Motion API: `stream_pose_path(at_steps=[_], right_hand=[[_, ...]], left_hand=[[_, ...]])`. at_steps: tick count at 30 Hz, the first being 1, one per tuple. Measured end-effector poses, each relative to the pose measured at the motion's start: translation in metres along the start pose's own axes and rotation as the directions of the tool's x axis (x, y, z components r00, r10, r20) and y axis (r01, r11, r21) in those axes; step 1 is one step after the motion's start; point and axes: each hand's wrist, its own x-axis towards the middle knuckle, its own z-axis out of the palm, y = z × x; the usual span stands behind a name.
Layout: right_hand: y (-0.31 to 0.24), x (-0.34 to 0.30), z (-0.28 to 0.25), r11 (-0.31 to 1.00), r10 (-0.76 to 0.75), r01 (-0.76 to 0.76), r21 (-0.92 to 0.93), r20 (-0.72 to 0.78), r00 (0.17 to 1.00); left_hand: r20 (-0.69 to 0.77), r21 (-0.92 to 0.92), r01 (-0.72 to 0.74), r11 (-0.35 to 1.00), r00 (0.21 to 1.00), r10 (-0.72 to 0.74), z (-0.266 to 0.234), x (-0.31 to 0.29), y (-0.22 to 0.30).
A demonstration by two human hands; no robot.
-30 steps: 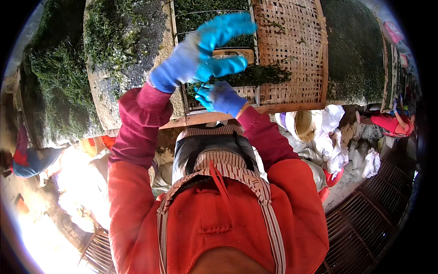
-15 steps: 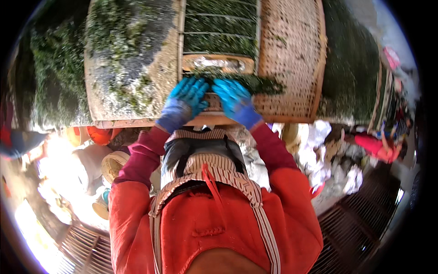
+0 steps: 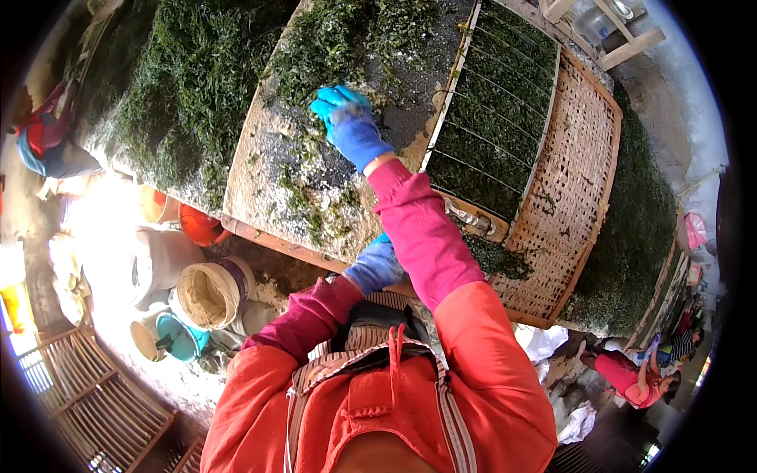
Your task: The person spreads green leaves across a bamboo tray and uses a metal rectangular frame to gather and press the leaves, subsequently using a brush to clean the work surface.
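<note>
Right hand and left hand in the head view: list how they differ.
The right hand reaches out over the loose greens; the left hand is close to the body, by the board's front edge.
The right hand shows nearly whole, while the left hand is partly hidden behind the right sleeve.
Both wear blue gloves with brighter turquoise toward the fingers.

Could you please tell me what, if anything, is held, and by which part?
It cannot be told: the right hand hides its palm, and the right sleeve partly covers the left hand.
</note>
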Motion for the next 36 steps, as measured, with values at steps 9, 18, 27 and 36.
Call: stream_pose_path(at_steps=[9, 18, 27, 36], right_hand=[[-0.054, -0.101, -0.088, 0.954, -0.012, 0.057, 0.294, -0.155, 0.988], [-0.023, -0.324, -0.246, 0.846, 0.333, -0.256, -0.467, 0.089, 0.939], [-0.004, -0.331, -0.289, 0.926, 0.365, -0.340, -0.162, 0.161, 0.917], [0.034, -0.347, -0.292, 0.791, 0.547, -0.420, -0.445, 0.205, 0.812]], left_hand=[[-0.070, -0.214, 0.025, 0.976, 0.997, -0.041, 0.010, 0.004, -0.007], [-0.190, 0.231, -0.047, 0.972, 0.978, 0.092, -0.042, 0.018, 0.024], [-0.137, 0.250, -0.025, 0.968, 0.989, 0.061, -0.035, 0.031, 0.054], [0.156, 0.194, -0.130, 0.972, 0.983, 0.100, 0.001, 0.101, 0.108]])
